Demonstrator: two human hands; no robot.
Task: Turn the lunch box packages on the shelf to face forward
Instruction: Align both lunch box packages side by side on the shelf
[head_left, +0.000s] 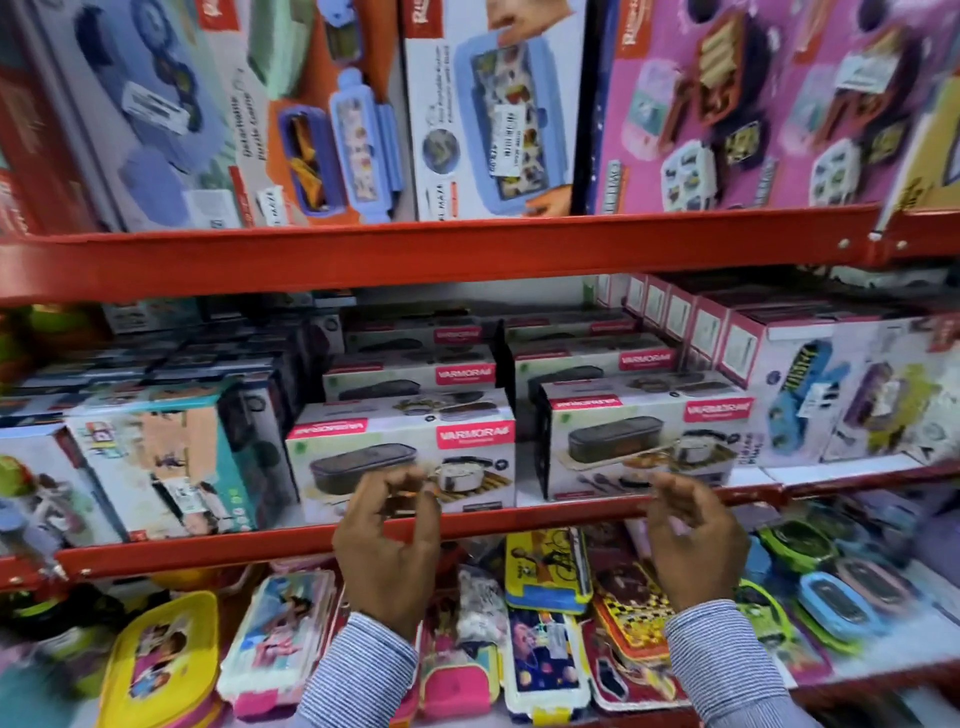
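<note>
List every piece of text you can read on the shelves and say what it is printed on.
"VARMORA": pink tag on the left front lunch box package.
"VARMORA": pink tag on the right front lunch box package, and on the boxes stacked behind.
Upper-shelf boxes: red corner logos, side print and white stickers too blurred to read.
Price stickers, pencil cases below: unreadable.

Two white lunch box packages with pink brand labels stand at the front of the middle shelf, centre of the frame. The left package (400, 460) faces forward, upright. The right package (644, 441) sits just beside it, turned slightly so its dark end shows.
</note>
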